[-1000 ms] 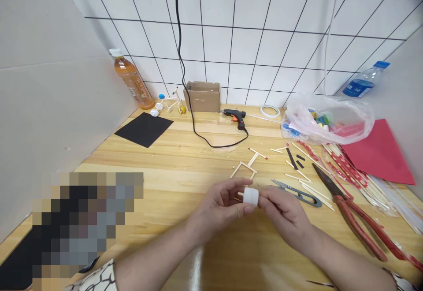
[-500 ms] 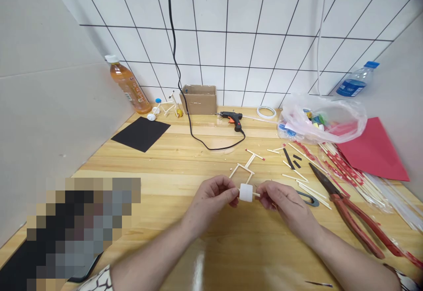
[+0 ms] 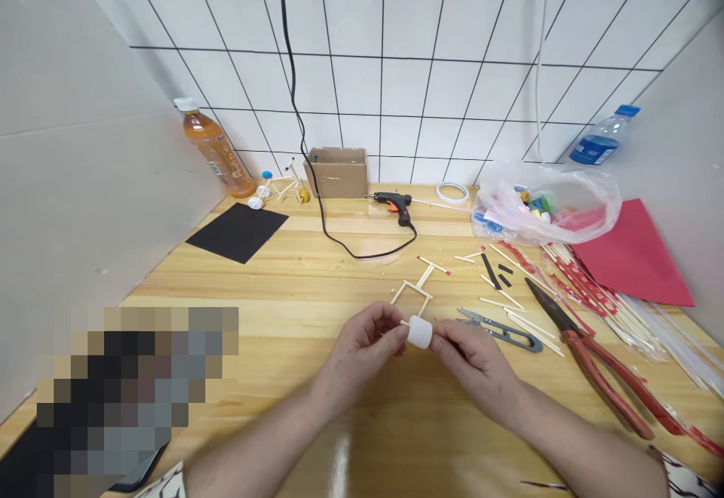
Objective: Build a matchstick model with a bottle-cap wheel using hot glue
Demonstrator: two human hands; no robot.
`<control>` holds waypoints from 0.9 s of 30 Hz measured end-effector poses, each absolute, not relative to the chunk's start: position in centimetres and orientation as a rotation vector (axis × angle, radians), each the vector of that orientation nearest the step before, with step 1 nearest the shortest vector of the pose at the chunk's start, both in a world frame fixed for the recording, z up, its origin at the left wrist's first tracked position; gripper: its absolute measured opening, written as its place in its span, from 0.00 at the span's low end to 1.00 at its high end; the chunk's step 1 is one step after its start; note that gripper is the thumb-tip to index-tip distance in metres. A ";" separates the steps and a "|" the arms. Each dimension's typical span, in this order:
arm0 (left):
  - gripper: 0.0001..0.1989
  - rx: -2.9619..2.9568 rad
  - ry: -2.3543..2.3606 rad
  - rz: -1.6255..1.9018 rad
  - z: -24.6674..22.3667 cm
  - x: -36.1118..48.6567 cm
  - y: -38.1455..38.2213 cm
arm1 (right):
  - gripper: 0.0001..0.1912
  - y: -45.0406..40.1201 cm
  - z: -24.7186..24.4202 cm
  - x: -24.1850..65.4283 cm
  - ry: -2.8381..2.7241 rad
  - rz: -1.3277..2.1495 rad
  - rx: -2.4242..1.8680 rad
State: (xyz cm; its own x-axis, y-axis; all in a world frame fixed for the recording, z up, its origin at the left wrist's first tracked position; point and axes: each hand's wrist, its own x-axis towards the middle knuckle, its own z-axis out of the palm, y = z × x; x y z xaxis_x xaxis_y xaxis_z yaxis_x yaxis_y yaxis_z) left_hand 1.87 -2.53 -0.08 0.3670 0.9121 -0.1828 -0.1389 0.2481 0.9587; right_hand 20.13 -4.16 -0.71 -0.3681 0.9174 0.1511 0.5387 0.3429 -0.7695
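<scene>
Close to the table's front middle, my left hand [image 3: 370,343] pinches a thin wooden stick [image 3: 403,323] at the left of a small white cylinder [image 3: 420,332]. The stick runs into the cylinder, which looks like bottle caps, though I cannot be sure. At the cylinder's right end, my right hand [image 3: 475,358] is closed with its fingertips against it; the stick's right end is hidden by them. Just beyond the hands lies a frame of thin sticks [image 3: 419,287] with red-tipped ends. Grey thread snips [image 3: 503,330] rest right of my right hand.
Red-handled pliers [image 3: 599,373], loose sticks [image 3: 535,332] and black strips [image 3: 491,272] lie at right. Behind are a glue gun [image 3: 396,202] with its cord, a cardboard box [image 3: 338,173], a tape roll [image 3: 452,193] and a plastic bag [image 3: 593,211]. Black paper [image 3: 240,232] lies at left.
My right hand has moved left along the stick, up against the white cylinder, covering the stick's right end. The thread snips now show more fully. The view has shifted slightly.
</scene>
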 end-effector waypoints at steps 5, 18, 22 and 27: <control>0.12 1.039 0.975 0.840 0.2 1.6 -2.2 | 0.14 -4.4 -0.9 19.7 -2.064 0.934 -1.253; 0.09 1.196 1.216 0.578 0.2 0.5 -1.0 | 0.07 1.2 0.1 21.2 -2.182 0.442 -1.800; 0.08 1.334 1.351 0.503 0.1 0.5 -1.0 | 0.08 2.7 -0.2 20.4 -2.221 0.323 -1.925; 0.09 1.451 1.449 0.525 0.2 0.7 -1.1 | 0.07 2.8 -0.5 19.4 -2.253 0.285 -2.002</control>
